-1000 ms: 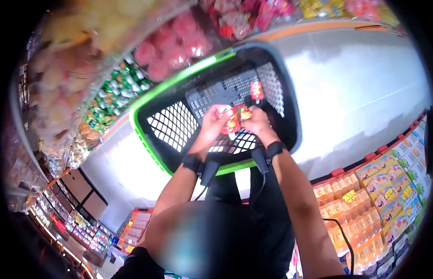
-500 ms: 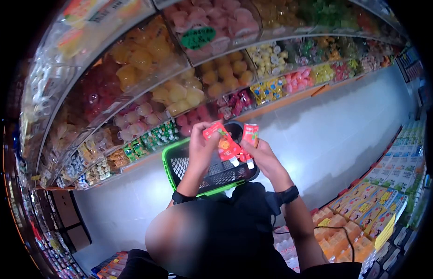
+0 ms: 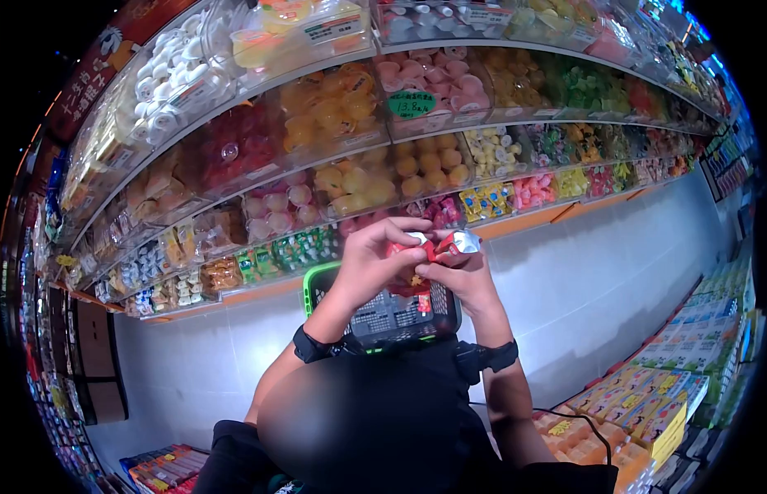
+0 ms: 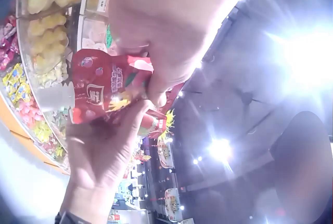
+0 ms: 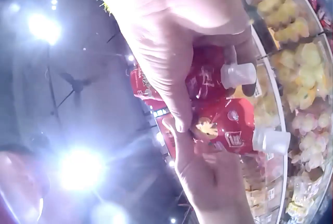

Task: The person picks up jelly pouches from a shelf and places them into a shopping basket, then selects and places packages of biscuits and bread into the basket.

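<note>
Two red spouted drink pouches with white caps are held up close together, one in each hand. My left hand [image 3: 371, 259] grips one pouch [image 4: 101, 86] between thumb and fingers, its cap [image 5: 271, 141] sticking out. Right beside it, my right hand [image 3: 466, 284] pinches the other pouch [image 5: 208, 76], and this pouch's silvery end [image 3: 463, 242] faces up in the head view. Both thumbs lie across the pouches, hiding part of their fronts. Below the hands is a black shopping basket with a green rim [image 3: 311, 288], and a small red pack [image 3: 424, 303] shows inside it.
Tiered shelves of clear bins hold jelly cups [image 3: 433, 169] and wrapped sweets [image 3: 305, 247] in front. Stacked cartons [image 3: 647, 403] and orange bottles stand at the lower right. Pale tiled floor [image 3: 565, 272] lies between them. A cable [image 3: 581, 416] hangs by the right arm.
My hands have risen from over the basket with the pouches. The pouches were turned from spouts down to silvery end up. The head view has lifted toward the shelves.
</note>
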A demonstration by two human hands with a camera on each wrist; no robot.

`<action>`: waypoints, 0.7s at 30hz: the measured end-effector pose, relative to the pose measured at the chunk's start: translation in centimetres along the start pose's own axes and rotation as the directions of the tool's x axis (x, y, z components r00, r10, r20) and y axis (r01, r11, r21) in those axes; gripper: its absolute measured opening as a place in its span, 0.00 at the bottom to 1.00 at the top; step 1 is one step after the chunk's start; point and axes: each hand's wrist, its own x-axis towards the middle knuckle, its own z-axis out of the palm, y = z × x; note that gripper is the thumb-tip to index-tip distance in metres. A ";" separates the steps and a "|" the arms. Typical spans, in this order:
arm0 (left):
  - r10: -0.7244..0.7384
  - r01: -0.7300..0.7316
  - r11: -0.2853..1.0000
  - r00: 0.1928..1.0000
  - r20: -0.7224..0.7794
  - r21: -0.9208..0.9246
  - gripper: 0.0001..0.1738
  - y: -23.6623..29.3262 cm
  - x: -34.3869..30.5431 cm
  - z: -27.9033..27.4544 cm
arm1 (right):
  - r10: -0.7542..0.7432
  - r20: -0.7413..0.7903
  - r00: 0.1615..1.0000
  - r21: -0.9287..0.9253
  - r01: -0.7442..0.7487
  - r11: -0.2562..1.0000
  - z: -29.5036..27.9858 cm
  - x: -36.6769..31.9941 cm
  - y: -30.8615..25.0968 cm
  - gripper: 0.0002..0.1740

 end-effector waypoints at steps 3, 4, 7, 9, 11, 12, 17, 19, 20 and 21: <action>0.018 -0.018 0.999 1.000 0.004 0.043 0.06 1.1 -0.3 -1.0 | -0.053 0.054 0.997 -0.047 0.056 0.997 1.1 0.3 -1.2 0.17; 0.003 -0.003 0.998 1.000 0.001 0.058 0.06 1.5 -0.5 -1.3 | -0.080 0.048 0.996 -0.069 0.083 0.994 1.4 0.3 -1.1 0.16; 0.102 -0.111 0.953 0.994 0.043 0.283 0.08 3.2 -0.7 -2.2 | -0.221 0.024 0.975 -0.183 0.222 0.958 1.7 0.1 -0.4 0.13; 0.185 -0.198 0.883 0.980 0.072 0.426 0.10 4.1 -0.7 -3.0 | -0.239 0.017 0.971 -0.200 0.237 0.951 2.3 -0.1 -1.2 0.12; 0.210 -0.236 0.849 0.972 0.107 0.473 0.09 5.1 -0.7 -3.7 | -0.314 0.034 0.949 -0.244 0.313 0.918 2.8 -0.1 -2.0 0.10; 0.221 -0.254 0.831 0.967 0.125 0.495 0.09 5.6 -0.7 -3.9 | -0.321 0.043 0.946 -0.241 0.321 0.916 2.9 -0.1 -2.1 0.10; 0.264 -0.355 0.769 0.934 0.242 0.532 0.07 6.6 -0.4 -3.8 | -0.394 0.082 0.916 -0.325 0.398 0.858 2.4 0.0 -2.5 0.09; 0.270 -0.393 0.748 0.916 0.296 0.535 0.06 6.6 -0.2 -4.0 | -0.383 0.086 0.920 -0.341 0.388 0.856 2.3 0.1 -2.9 0.09; 0.262 -0.409 0.732 0.907 0.330 0.545 0.06 6.8 0.0 -4.2 | -0.375 0.086 0.923 -0.348 0.380 0.857 2.4 0.0 -3.1 0.09; 0.252 -0.425 0.716 0.897 0.363 0.554 0.05 7.0 0.3 -4.4 | -0.379 0.099 0.920 -0.365 0.388 0.846 2.5 0.0 -3.3 0.09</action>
